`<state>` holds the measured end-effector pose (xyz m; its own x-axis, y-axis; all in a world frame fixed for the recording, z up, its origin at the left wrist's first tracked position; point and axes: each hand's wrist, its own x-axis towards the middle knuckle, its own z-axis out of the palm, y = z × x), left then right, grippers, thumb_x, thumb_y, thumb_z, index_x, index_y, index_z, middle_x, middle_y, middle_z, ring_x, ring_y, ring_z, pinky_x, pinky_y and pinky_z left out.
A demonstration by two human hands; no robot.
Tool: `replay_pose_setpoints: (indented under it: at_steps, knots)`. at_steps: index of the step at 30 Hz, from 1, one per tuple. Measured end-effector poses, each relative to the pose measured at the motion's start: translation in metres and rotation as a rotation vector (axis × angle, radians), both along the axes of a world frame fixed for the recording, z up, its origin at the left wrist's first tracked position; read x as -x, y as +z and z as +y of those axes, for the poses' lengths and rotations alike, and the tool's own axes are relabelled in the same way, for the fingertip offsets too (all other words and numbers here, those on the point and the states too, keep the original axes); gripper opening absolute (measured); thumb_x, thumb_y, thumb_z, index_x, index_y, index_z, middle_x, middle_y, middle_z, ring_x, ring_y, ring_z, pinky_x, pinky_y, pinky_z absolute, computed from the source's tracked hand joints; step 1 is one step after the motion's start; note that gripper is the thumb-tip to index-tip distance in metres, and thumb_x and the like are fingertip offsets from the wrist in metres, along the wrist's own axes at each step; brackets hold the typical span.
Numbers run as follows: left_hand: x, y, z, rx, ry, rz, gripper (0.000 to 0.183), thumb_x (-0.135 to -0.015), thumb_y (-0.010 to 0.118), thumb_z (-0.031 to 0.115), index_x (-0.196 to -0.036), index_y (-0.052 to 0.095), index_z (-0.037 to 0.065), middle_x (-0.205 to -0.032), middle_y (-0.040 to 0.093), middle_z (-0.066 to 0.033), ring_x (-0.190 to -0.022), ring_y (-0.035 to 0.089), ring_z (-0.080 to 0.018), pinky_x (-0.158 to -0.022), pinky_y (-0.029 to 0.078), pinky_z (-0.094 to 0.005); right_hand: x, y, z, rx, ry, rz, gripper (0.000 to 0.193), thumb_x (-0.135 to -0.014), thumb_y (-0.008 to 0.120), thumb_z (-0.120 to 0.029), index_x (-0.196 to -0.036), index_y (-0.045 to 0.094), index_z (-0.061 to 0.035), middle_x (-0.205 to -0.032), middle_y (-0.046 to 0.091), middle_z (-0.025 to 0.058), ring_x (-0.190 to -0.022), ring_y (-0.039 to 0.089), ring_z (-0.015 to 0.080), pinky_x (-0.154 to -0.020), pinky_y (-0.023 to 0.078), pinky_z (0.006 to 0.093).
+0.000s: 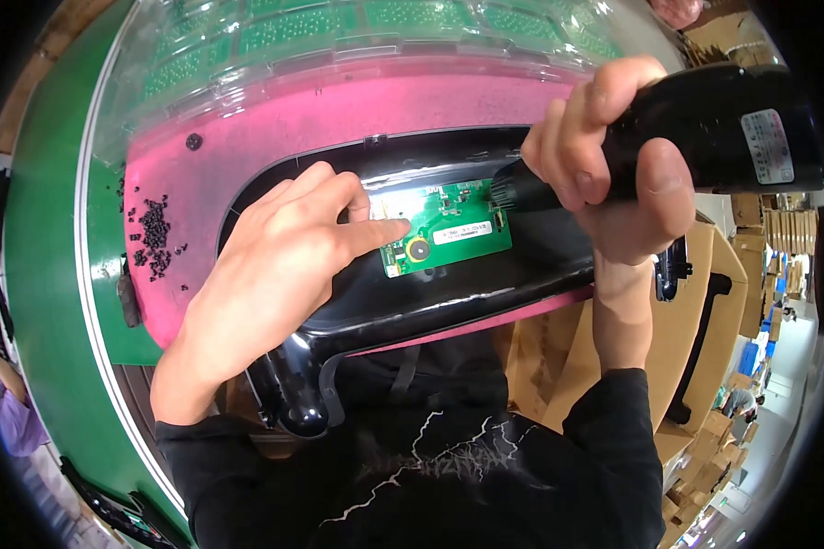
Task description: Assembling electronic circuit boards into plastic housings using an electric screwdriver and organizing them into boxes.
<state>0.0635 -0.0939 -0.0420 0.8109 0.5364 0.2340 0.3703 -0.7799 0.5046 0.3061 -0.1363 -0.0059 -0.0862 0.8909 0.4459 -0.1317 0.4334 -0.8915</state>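
Note:
A green circuit board lies inside a long, glossy black plastic housing. My left hand is partly closed at the board's left end, with one digit pressed on it near a round component and the other fingers bent. My right hand is wrapped round a thick black electric screwdriver. The tool lies nearly level, its ribbed nose over the board's right end. That nose hides its tip, so contact with a screw cannot be made out.
Under the housing is a pink mat on a green table. Small black screws lie piled at its left. Clear plastic trays with green boards stand at the far side. An open cardboard box is at the near right.

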Motion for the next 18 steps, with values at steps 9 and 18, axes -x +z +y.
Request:
replay_pose_setpoints:
  at_steps: [9,18]
  knots:
    - [-0.001,0.003,0.000,-0.075,-0.017,-0.035,0.030,-0.067,0.064,-0.007,-0.095,0.069,0.002,-0.080,0.055,-0.0079,-0.076,0.056,-0.0243,-0.067,0.048,-0.0357,0.016,0.008,-0.015,-0.073,-0.076,0.098,0.050,-0.090,0.051,-0.047,-0.118,0.049,-0.0057,-0.059,0.043,-0.0033,-0.048,0.039,0.0086,-0.051,0.032,0.0268]
    - [-0.003,0.008,0.003,0.195,-0.172,-0.496,0.026,-0.074,0.073,-0.004,-0.099,0.063,-0.004,-0.083,0.064,-0.0124,-0.074,0.064,-0.0239,-0.066,0.053,-0.0319,0.040,0.038,-0.025,-0.296,0.149,0.137,0.049,-0.085,0.066,-0.046,-0.116,0.050,-0.0117,-0.067,0.055,-0.0055,-0.053,0.052,0.0052,-0.055,0.039,0.0237]
